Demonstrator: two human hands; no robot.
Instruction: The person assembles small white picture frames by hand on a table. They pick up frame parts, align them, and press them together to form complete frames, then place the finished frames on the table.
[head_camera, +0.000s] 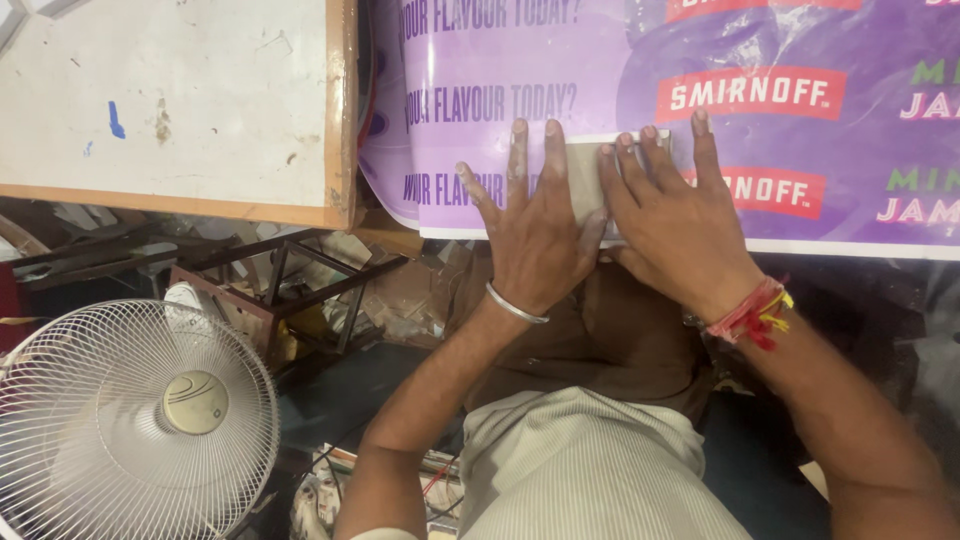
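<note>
My left hand (535, 225) lies flat with its fingers spread on a purple printed vinyl banner (620, 60) that covers the work surface. My right hand (672, 210) presses flat beside it, fingers together. Between and under both hands lies a small grey-white rectangular piece (585, 180), mostly covered; both hands hold it down near the banner's white front edge. A silver bangle circles my left wrist and red and yellow threads my right wrist.
A white board with a wooden rim (170, 100) lies at the left, next to the banner. A white table fan (130, 420) stands at the lower left. Metal frames and scraps (300, 280) clutter the floor below. My lap is in striped grey cloth (580, 470).
</note>
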